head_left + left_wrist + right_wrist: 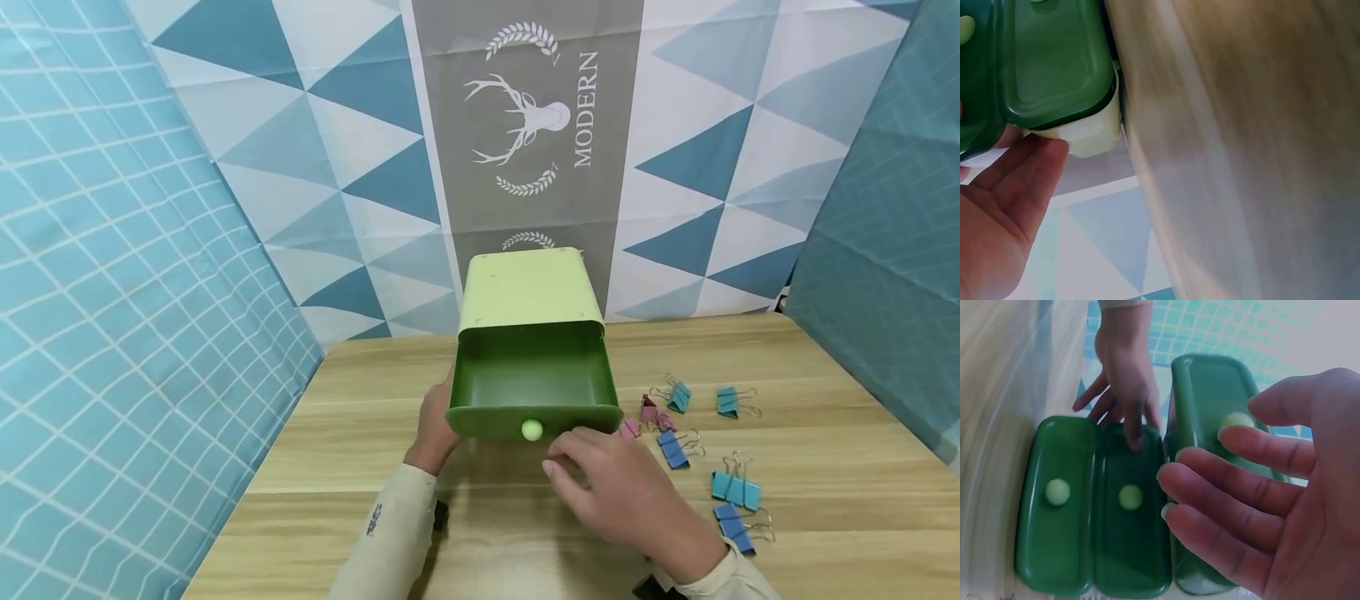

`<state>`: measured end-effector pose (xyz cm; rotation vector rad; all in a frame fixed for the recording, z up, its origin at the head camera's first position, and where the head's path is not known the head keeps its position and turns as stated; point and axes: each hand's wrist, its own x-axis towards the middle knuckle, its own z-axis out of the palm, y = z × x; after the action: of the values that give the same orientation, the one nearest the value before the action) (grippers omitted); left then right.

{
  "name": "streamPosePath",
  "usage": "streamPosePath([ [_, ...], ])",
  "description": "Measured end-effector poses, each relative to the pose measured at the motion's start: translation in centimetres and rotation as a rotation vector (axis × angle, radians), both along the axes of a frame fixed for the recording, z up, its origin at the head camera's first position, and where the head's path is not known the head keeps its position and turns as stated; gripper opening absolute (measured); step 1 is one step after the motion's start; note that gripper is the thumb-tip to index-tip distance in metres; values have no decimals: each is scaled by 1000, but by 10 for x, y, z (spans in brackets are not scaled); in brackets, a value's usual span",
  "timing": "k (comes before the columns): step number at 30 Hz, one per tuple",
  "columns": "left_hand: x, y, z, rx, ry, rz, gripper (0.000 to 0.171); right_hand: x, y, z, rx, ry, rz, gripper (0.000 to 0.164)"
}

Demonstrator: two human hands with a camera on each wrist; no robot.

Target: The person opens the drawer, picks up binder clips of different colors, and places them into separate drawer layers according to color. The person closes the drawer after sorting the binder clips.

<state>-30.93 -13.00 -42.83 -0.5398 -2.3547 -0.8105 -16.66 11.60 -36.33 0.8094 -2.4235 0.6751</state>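
The top drawer knob (532, 430) sits by our loose, empty right hand (615, 483), toward the worktop's (360, 417) left edge; our straight-fingered left hand (437, 425) touches the drawer box (528, 287).

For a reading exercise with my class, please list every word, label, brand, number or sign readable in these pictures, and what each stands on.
"MODERN": white capitals, turned sideways, on the grey panel of the patterned backdrop.
Dark mark on the left sleeve: too small to read.
Possible lettering at the right wrist view's bottom edge: cut off and too blurred to read.
No numbers are legible.
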Motion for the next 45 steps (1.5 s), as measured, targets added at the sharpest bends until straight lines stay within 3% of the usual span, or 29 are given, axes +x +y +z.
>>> streamPosePath([
  [7,0,0,0,-27,-6,38,26,-1,19,-9,-19,-65,-56,4],
  [14,0,1,0,-26,-31,36,29,-2,30,-15,-6,-99,-146,6],
  [27,-1,-2,-1,-28,-82,39,34,-8,60,-29,48,-188,-231,5],
  [37,0,0,-1,-9,-52,31,31,-10,78,-40,119,-263,-285,4],
  [45,0,-1,-6,49,-175,79,11,-13,89,-42,138,-326,-303,4],
])
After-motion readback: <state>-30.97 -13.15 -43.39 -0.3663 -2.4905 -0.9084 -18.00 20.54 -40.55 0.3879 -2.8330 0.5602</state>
